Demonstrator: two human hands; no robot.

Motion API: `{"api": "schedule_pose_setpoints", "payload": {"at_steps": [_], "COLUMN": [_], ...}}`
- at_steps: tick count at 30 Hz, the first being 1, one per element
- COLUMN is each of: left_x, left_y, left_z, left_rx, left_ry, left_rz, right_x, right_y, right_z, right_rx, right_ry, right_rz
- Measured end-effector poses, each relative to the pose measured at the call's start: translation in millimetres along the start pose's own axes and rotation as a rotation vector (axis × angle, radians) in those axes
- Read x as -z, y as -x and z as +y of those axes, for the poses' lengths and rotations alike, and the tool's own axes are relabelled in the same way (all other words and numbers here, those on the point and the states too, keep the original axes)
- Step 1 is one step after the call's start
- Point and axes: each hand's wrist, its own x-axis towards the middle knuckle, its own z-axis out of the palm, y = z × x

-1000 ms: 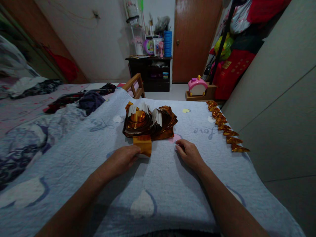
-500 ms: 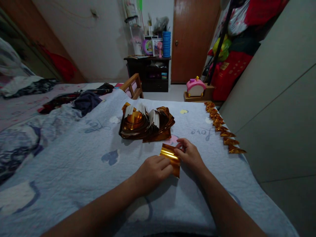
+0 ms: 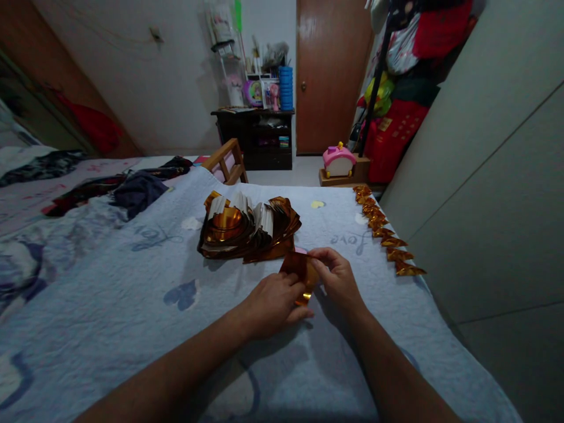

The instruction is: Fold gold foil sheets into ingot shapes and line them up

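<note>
A small sheet of shiny gold foil paper (image 3: 302, 267) is held between my two hands, just above or on the bedspread. My right hand (image 3: 337, 276) pinches its upper right edge between thumb and fingers. On the lower left part lie the curled fingers of my left hand (image 3: 275, 302), its thumb stretched out below the sheet; these fingers hide some of the foil. Right behind the sheet rests a thick, fanned stack of gold foil papers (image 3: 251, 232), showing whitish backs. Folded gold foil pieces (image 3: 383, 232) form a row along the right edge of the bed.
A pale blue bedspread (image 3: 211, 335) with hearts and lettering covers the surface. Dark clothes (image 3: 138, 194) lie at the left. Beyond the far edge stand a wooden chair (image 3: 229, 161), a pink toy (image 3: 339, 158) and a dark cabinet (image 3: 255, 144). A pale panel (image 3: 497, 194) rises at the right.
The foil sheet has tilted or bent, so its bright reflection has moved from the upper part to the bottom. My left thumb now shows stretched out. The view has shifted slightly.
</note>
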Motion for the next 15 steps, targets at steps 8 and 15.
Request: {"api": "schedule_pose_setpoints", "payload": {"at_steps": [8,15], "left_x": [-11,-26], "left_y": [-6,-10], "left_z": [-25,-44], "left_rx": [0.316,0.479], "left_ry": [0.617,1.284], "left_rz": [0.163,0.413], "right_x": [2,5], "right_y": [1,3], "right_z": [-11,-14], "right_rx": [0.035,0.085], "right_ry": [-0.298,-0.182], "right_rz": [-0.135,-0.412]}}
